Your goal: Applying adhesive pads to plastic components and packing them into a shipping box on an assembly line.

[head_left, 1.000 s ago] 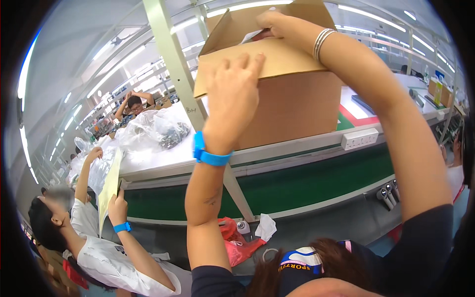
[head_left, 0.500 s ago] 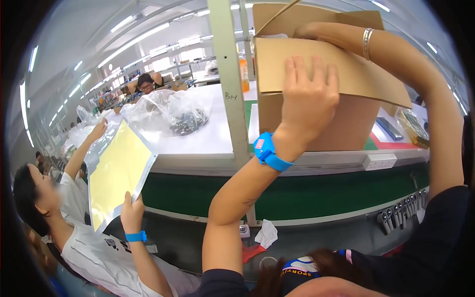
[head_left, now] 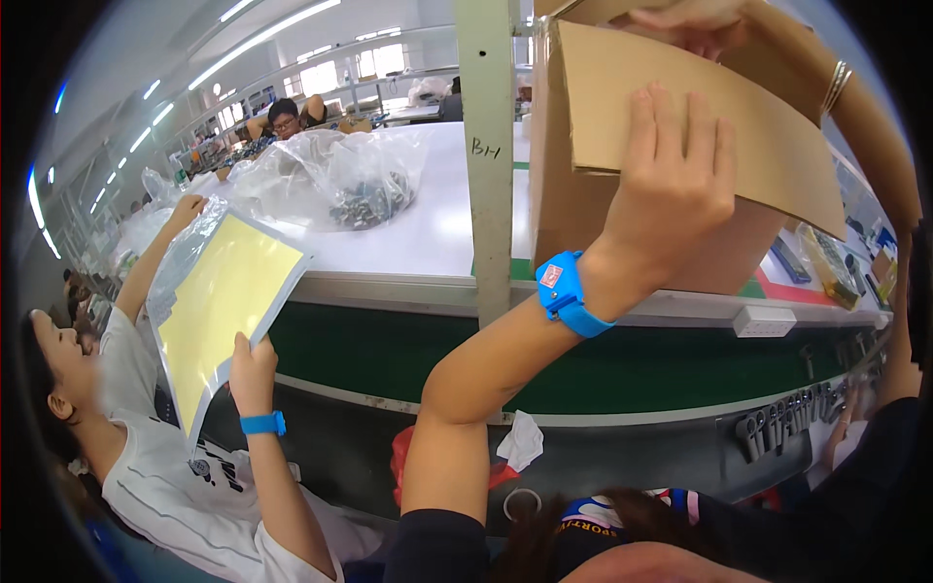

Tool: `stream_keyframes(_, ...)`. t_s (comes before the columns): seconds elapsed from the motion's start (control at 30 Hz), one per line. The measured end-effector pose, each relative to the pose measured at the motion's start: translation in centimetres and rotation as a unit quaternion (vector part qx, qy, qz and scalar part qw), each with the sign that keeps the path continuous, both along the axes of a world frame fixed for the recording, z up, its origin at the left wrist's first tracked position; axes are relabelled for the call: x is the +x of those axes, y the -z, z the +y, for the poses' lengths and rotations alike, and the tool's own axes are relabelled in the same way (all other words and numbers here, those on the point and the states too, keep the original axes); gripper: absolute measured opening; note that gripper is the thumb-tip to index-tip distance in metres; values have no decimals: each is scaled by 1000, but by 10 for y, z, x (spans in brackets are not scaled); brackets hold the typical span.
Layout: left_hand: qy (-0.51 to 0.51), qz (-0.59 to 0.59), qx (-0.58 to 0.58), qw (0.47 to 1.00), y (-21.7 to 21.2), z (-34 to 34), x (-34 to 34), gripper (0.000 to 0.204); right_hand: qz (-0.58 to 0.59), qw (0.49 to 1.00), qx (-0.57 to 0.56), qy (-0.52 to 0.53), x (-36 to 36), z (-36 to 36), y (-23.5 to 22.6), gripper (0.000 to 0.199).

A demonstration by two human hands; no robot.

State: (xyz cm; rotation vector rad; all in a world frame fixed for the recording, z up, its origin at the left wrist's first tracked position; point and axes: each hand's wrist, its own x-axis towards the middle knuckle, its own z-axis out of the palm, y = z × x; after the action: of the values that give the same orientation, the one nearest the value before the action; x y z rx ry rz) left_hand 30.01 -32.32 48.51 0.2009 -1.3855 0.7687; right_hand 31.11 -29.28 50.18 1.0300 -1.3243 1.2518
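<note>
A brown cardboard box [head_left: 671,243] stands on the bench to the right, its front flap [head_left: 700,107] sloping outward. My left hand [head_left: 675,180] lies against the outside of this flap with its fingers stretched out; its thumb is hidden. A blue wrist strap [head_left: 564,291] is round my left wrist. Over the box opening, behind the flap, is my right hand [head_left: 702,24], fingers loosely bent and apart, with nothing seen in them. The flap's edge partly covers it. Two silver bangles [head_left: 836,85] circle my right wrist. The inside of the box is hidden.
A pale post [head_left: 483,165] rises left of the box. Further left, a clear plastic bag [head_left: 335,180] holds small dark parts. At left, a co-worker holds up a yellow sheet [head_left: 228,306] in a clear sleeve. A power strip [head_left: 764,322] and several hanging tools [head_left: 787,418] line the bench front.
The view has shifted, so the box sits further right and higher. My right hand has moved right along the opening, with more of its fingers showing. My left hand stays on the flap.
</note>
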Motion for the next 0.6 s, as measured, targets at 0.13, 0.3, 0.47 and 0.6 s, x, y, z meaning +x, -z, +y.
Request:
stream_keyframes(0.13, 15, -2, 4, 1000, 2, 0, 1, 32, 42, 999, 12, 11, 3, -3, 0, 16)
stream_keyframes(0.3, 7, 2, -7, 1000, 5, -1, 0, 32, 98, 995, 17, 31, -2, -9, 14, 17)
stream_keyframes(0.47, 25, -14, 15, 999, 8, 0, 3, 33, 139, 987, 44, 64, -13, -15, -18, 19)
stream_keyframes(0.6, 14, 29, -24, 999, 6, -2, -10, 35, 167, 969, 181, -8, -48, -10, -42, 21)
